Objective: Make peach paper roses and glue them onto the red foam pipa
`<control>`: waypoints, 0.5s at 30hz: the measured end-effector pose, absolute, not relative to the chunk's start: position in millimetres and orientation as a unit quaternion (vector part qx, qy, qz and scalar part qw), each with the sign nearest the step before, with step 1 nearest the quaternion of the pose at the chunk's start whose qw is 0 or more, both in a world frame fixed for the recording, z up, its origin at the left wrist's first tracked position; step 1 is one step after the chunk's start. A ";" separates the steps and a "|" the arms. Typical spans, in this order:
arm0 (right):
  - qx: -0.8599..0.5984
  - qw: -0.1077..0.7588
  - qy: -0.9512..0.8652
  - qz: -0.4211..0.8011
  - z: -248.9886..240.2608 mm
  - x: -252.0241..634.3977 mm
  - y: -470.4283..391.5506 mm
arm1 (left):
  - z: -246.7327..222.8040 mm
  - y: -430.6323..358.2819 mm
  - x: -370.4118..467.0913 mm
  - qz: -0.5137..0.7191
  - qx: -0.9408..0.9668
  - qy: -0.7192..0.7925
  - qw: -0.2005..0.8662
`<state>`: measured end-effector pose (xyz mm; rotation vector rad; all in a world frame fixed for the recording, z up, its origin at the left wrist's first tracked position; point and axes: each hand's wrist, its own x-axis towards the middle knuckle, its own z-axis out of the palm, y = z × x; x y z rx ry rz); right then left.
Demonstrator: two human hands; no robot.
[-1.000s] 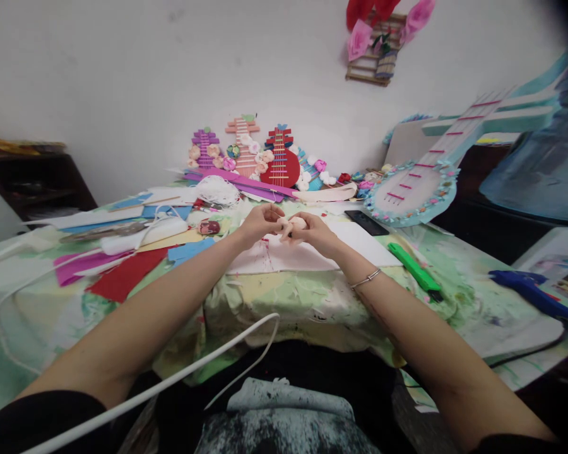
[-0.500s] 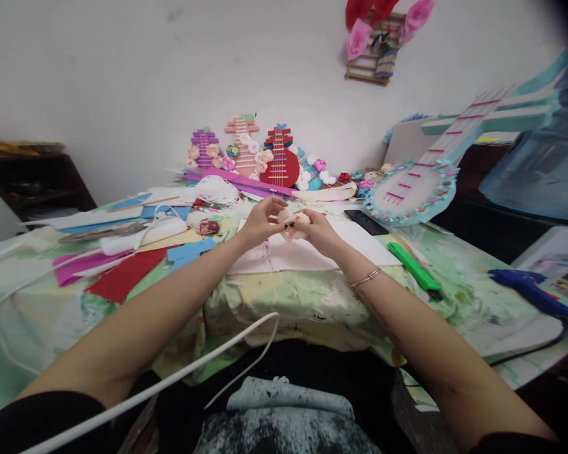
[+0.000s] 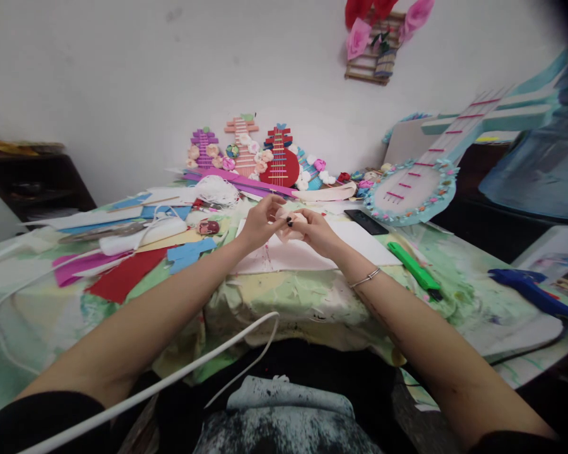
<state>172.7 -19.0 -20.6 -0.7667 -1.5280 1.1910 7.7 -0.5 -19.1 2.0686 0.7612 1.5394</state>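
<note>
Between my two hands, above the white sheet (image 3: pixel 355 246), is a pale pink flower (image 3: pixel 291 233) that looks like soft folded paper. My right hand (image 3: pixel 318 232) pinches it from the right, fingers closed on its petals. My left hand (image 3: pixel 264 222) holds its other side with the thumb pressed in and the fingers curled over. The two thumbs meet at the front of the flower. Fingers cover part of it, so its base is hidden.
A green utility knife (image 3: pixel 415 270), black phone (image 3: pixel 366 222) and blue glue gun (image 3: pixel 532 290) lie to the right. Red felt (image 3: pixel 127 274) and blue scraps (image 3: pixel 189 252) lie left. Decorated lute models (image 3: pixel 280 157) stand behind. A white cable (image 3: pixel 180 375) crosses in front.
My thumbs have come closer together on the flower, and its petals show a little wider and lower. My arms have barely moved.
</note>
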 end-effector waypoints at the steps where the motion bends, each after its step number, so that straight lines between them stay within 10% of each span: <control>1: -0.321 0.504 -0.636 0.488 -20.1 172.5 -20.0 | -18.7 -0.9 7.9 0.558 0.749 0.275 0.229; 15: -0.400 0.535 -0.641 0.378 -23.4 168.4 -13.1 | -17.2 -15.4 13.0 0.537 0.793 0.280 0.068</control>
